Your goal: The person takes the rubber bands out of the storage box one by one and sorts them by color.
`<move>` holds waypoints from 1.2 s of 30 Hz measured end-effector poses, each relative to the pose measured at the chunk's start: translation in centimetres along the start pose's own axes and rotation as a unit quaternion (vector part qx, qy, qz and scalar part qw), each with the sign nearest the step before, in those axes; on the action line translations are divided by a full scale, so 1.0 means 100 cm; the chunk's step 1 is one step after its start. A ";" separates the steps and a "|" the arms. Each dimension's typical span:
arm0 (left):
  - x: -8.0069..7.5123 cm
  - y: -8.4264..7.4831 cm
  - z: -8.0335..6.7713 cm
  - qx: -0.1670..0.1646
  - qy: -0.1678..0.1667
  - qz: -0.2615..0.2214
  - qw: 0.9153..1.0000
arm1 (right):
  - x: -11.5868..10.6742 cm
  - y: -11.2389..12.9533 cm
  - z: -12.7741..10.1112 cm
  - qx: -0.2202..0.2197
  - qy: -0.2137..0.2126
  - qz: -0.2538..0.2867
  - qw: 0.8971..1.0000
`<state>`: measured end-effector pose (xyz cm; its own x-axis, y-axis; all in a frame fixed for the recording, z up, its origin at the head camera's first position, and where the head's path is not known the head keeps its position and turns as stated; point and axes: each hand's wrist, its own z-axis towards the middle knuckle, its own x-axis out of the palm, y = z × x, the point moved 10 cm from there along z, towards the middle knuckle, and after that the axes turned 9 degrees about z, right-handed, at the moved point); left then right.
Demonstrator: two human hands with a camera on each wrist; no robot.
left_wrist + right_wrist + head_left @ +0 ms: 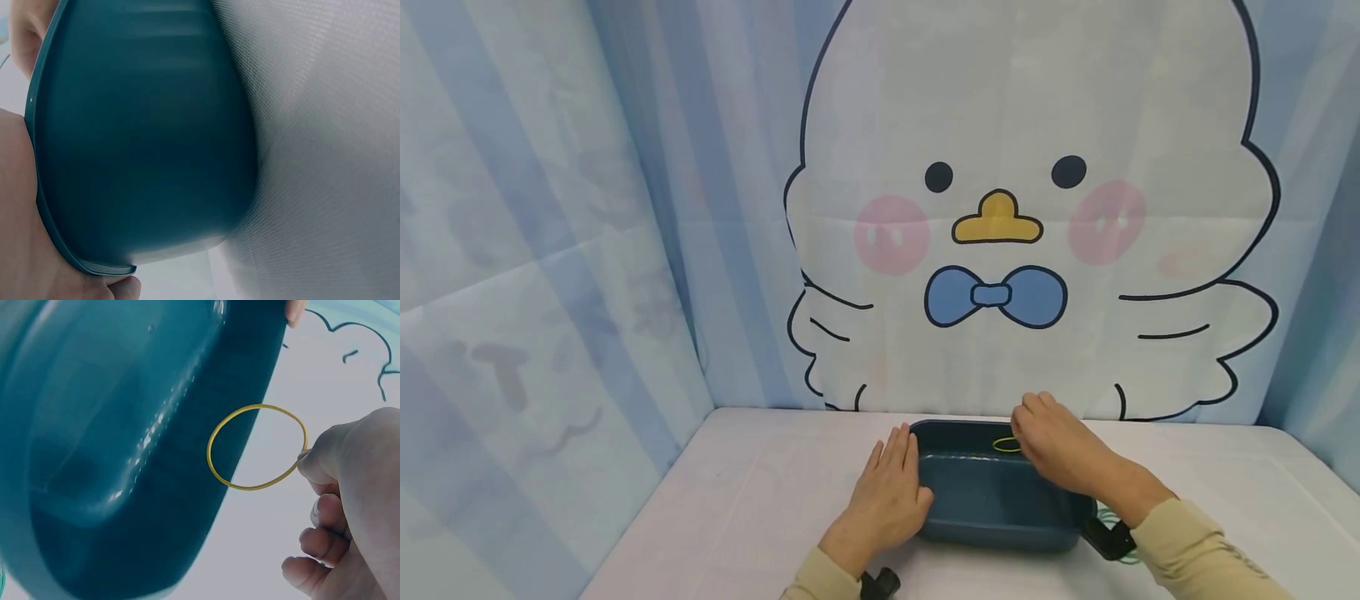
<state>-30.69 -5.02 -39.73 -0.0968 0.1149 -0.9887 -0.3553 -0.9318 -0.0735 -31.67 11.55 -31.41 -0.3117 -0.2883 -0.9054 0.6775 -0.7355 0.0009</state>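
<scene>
A dark teal rectangular basin point(992, 533) stands on the table, its smooth inside visible in the right wrist view. My left hand point(891, 487) rests against its left rim with the fingers extended; the left wrist view shows the hand along the basin's rim point(32, 125). Over the far right part of the basin, my right hand point(1060, 442) pinches a thin yellow rubber band point(215, 465) between thumb and forefinger. The loop hangs round and slack, partly over the far rim. The other right fingers curl loosely below the thumb in the right wrist view.
A white cloth covers the table point(760, 492). Pale green coiled loops point(1129, 558) lie right of the basin, partly hidden by the right wrist's black camera mount point(1108, 540). Behind the table hangs a curtain point(1000, 358) printed with a cartoon bird.
</scene>
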 end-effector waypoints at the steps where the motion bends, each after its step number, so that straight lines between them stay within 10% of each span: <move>1: 0.000 0.000 0.000 0.001 0.000 -0.002 1.000 | 0.000 -0.002 -0.001 0.004 0.002 -0.001 1.000; 36: 0.000 0.001 0.000 0.001 -0.006 -0.005 1.000 | -0.027 -0.060 -0.035 0.041 -0.039 -0.074 0.996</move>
<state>-30.67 -5.09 -39.74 -0.1037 0.1286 -0.9863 -0.3584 -0.9298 -0.0836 -32.55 18.90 -30.42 -0.4573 -0.2166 -0.8625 0.5641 -0.8204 -0.0930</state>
